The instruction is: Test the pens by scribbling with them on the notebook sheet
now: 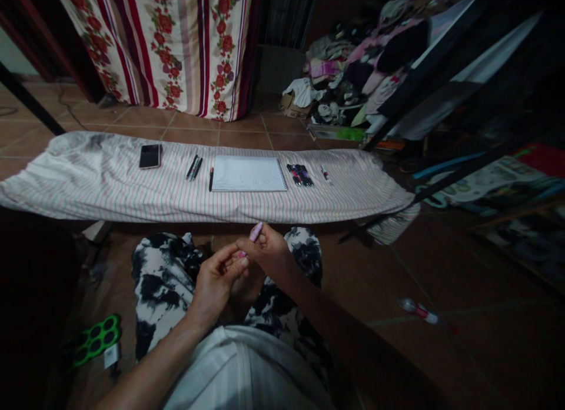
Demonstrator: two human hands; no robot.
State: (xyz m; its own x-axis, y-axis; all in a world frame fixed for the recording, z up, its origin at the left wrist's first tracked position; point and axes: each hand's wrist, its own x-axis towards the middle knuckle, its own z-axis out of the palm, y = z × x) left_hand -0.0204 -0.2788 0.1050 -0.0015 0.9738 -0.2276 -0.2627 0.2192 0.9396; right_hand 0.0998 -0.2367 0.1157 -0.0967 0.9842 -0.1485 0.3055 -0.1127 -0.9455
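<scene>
Above my lap, my right hand point(267, 251) is closed around a lilac marker-like pen point(255, 232), whose thick end sticks up past the fingers. My left hand point(223, 269) meets it from the left, thumb and fingers pinched at the pen's lower end, where a bit of pink shows. Fingers cover the middle of the pen. Beyond the hands, a spiral notebook point(248, 173) lies open on the striped cloth point(176, 201), with a dark pen point(210, 179) along its left edge. Several pens point(301, 175) lie side by side to its right.
Farther left on the cloth are two dark pens point(194, 167) and a phone point(150, 156). A whitish pen point(326, 175) lies at the right. Dark metal bars flank the surface. A bottle point(419, 311) and a green holder point(97, 338) are on the floor; clothes point(353, 75) pile up behind.
</scene>
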